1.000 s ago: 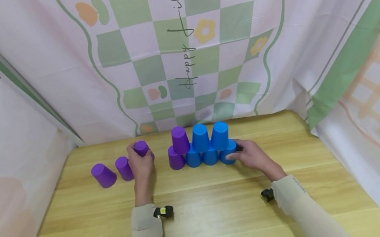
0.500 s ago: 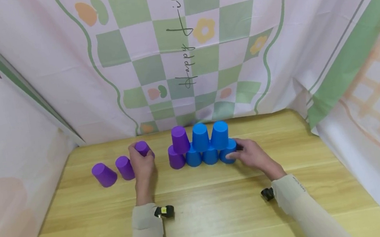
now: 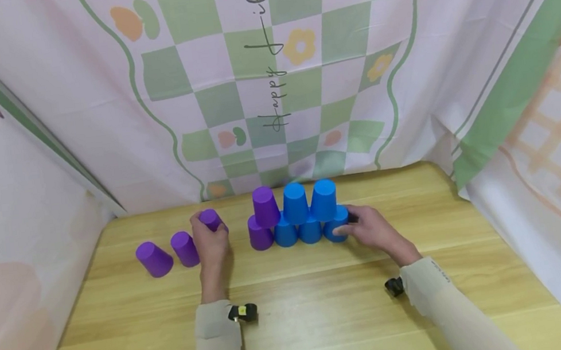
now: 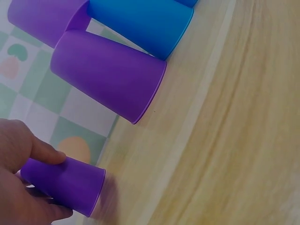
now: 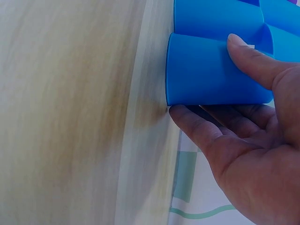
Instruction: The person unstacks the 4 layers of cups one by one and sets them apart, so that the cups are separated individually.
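While the left hand [image 3: 212,246] grasps a loose cup [image 3: 210,220], purple and upside down, the right hand [image 3: 371,227] holds the end cup [image 3: 336,231], a blue one, at the right of the stack's bottom row. In the left wrist view, the left thumb presses one side of the loose cup and the fingers lie against the other; whether its rim touches the table [image 3: 322,314] I cannot tell. In the right wrist view, the right thumb lies across the near side of the end cup and the fingers run along its outer side, one fingertip just beside the rim.

The stack [image 3: 296,203] has two rows, every cup with its mouth down. Four cups form the bottom row, purple at the left and then three blue, side by side; three sit above the joins, one purple at the left and two blue. The loose cup is just left of this stack and apart from it. Farther left on the table are a near cup [image 3: 184,249], next to the left hand, and a far cup [image 3: 154,259], both purple and upside down.

Behind the table hangs a checked cloth [image 3: 302,89] reading "Happy Life". Both sleeves [image 3: 215,344] are beige.
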Motion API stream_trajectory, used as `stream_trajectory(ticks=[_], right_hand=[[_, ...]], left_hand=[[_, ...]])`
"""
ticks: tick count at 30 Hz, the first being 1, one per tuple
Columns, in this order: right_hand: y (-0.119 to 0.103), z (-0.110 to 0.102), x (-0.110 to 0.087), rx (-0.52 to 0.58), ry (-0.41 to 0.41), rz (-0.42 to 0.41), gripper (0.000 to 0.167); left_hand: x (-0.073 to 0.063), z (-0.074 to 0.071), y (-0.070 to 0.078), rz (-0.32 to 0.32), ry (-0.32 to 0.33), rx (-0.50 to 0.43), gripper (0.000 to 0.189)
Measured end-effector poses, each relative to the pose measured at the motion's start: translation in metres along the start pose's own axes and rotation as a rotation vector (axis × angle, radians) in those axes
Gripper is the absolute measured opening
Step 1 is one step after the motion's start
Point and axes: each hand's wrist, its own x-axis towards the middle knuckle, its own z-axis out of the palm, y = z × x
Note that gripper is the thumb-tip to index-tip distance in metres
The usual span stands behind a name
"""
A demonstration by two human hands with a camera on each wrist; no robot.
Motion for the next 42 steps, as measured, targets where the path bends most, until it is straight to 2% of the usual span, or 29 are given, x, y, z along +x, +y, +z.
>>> stream_trajectory(ticks=[8, 15, 18, 23, 32, 36, 42], right_hand=[[0.0, 0.0, 0.0, 0.0, 0.0, -0.003, 0.038], [0.0, 0.0, 0.0, 0.002, 0.001, -0.003, 0.039], [0.0, 0.0, 0.0, 0.004, 0.001, -0.005, 0.038], [0.0, 0.001, -0.001, 0.011, -0.001, -0.001, 0.037], [-0.001, 0.0, -0.001, 0.009, 0.002, 0.006, 0.038], [-0.001, 0.0, -0.001, 0.008, 0.002, 0.002, 0.037], [0.0, 0.0, 0.0, 0.007, 0.002, -0.002, 0.037]], left_hand=[[-0.001, -0.001, 0.002, 0.001, 0.006, 0.017, 0.075], [-0.002, -0.004, 0.013, 0.027, 0.021, 0.058, 0.079], [-0.003, -0.006, 0.016, 0.024, 0.019, 0.048, 0.08], [-0.005, -0.008, 0.02, 0.041, 0.041, 0.045, 0.077], [-0.012, -0.011, 0.036, 0.087, 0.066, 0.026, 0.068], [-0.016, -0.01, 0.04, 0.13, 0.075, 0.0, 0.065], [-0.023, -0.006, 0.046, 0.259, 0.097, -0.064, 0.058]])
